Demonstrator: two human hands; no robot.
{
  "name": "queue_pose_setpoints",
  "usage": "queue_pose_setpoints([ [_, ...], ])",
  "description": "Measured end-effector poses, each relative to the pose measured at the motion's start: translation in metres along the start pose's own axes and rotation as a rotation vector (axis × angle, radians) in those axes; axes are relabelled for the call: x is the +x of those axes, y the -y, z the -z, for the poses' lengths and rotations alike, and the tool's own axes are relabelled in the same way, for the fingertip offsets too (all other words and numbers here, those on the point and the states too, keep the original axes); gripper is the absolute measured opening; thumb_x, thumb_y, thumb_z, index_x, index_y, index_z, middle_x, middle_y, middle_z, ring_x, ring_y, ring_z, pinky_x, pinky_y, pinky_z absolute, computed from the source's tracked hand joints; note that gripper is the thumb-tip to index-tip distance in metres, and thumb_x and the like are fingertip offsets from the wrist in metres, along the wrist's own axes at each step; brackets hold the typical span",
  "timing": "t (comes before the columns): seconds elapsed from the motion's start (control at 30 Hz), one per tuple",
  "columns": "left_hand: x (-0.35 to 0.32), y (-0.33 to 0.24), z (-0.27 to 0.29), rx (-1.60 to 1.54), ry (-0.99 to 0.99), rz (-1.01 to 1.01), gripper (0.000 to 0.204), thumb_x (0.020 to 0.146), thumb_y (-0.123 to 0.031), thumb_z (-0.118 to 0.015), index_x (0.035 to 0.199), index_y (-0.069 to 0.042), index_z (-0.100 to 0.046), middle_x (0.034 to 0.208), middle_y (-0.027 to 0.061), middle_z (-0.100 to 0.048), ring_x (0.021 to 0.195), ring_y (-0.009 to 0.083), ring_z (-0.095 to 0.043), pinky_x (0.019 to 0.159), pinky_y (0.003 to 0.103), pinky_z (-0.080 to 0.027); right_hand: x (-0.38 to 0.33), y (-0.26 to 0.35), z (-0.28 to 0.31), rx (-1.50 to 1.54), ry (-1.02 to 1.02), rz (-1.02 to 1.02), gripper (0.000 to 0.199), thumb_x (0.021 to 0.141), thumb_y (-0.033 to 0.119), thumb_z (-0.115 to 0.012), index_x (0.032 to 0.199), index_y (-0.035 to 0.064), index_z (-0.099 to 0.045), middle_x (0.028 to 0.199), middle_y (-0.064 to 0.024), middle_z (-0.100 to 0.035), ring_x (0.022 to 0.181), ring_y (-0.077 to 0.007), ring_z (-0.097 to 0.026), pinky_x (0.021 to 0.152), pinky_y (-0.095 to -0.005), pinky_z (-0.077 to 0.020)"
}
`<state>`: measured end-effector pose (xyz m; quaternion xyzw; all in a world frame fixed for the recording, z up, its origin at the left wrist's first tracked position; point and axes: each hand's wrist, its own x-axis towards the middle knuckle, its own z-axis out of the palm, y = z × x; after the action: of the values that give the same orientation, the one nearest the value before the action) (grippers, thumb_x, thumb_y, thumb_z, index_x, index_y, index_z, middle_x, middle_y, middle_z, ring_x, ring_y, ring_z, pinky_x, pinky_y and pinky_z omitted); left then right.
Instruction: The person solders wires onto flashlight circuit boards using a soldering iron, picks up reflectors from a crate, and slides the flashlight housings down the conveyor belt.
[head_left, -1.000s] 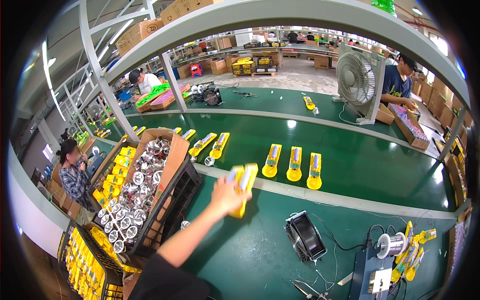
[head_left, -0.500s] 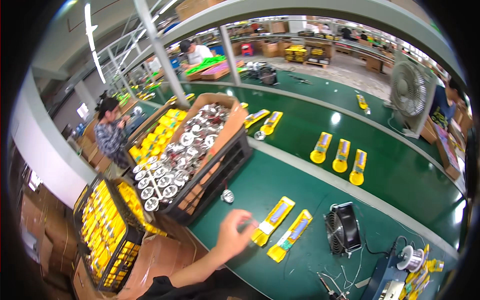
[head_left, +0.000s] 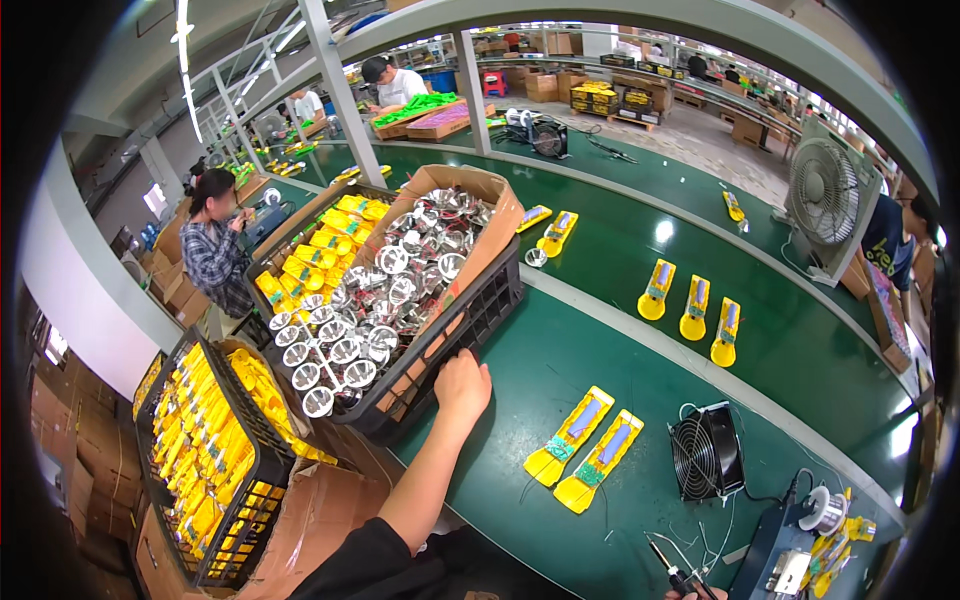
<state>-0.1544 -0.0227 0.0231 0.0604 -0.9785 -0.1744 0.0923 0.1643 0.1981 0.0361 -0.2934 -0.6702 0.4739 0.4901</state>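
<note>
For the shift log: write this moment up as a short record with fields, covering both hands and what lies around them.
Left hand: left hand rests on the edge of the black crate, grip not visible.
Right hand: only a fingertip shows at the lower edge; state unclear.
Crate contents: cardboard box heaped with shiny silver reflectors.
On the green table: two yellow housings side by side, a small black fan to their right.
Conveyor belt: three more yellow housings in a row.
Lower left: crate of yellow parts.
</note>
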Motion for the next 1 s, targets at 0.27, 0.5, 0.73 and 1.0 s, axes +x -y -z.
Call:
queue_pose_setpoints([
  [0.27,-0.007,0.016,-0.008,-0.544,0.100,-0.131,0.012,0.075,-0.007,-0.057,0.085,0.001,-0.059,0.072,0.0104,-0.061,0.067,0.0176,-0.060,0.063,0.027,-0.047,0.015,0.017,-0.008,-0.117,-0.033,0.116,0.029,0.080,0.026,-0.047,0.083,-0.0019,-0.042,0.066,-0.0093,-0.046,0.053,-0.0169,-0.045,0.047,-0.0272,-0.0375],
  [0.5,-0.062,0.013,-0.006,-0.925,0.170,-0.136,0.010,0.080,-0.008,-0.056,0.081,0.002,-0.054,0.070,0.0051,-0.057,0.065,0.0096,-0.054,0.059,0.024,-0.044,0.040,0.016,-0.032,0.266,0.004,0.075,0.040,0.073,0.030,-0.061,0.081,0.0007,-0.036,0.061,-0.0047,-0.040,0.040,-0.0067,-0.044,0.042,-0.0157,-0.0386],
  [0.73,-0.117,0.010,-0.009,-1.440,0.315,-0.007,0.005,0.080,-0.003,-0.056,0.084,0.002,-0.055,0.083,0.0042,-0.054,0.070,0.0059,-0.051,0.056,0.017,-0.040,0.055,0.008,-0.050,0.119,0.163,0.232,0.039,0.074,0.031,-0.061,0.080,0.0004,-0.037,0.056,-0.0038,-0.045,0.039,-0.0085,-0.046,0.038,-0.0168,-0.0359],
  [1.0,-0.135,0.003,0.001,-1.217,0.281,-0.002,0.004,0.076,0.000,-0.059,0.080,0.002,-0.061,0.076,0.0039,-0.055,0.060,0.0059,-0.049,0.051,0.016,-0.039,0.048,-0.002,-0.052,0.035,0.151,0.218,0.039,0.073,0.031,-0.062,0.078,0.0012,-0.038,0.055,-0.0032,-0.044,0.037,-0.0079,-0.045,0.039,-0.0169,-0.0349],
])
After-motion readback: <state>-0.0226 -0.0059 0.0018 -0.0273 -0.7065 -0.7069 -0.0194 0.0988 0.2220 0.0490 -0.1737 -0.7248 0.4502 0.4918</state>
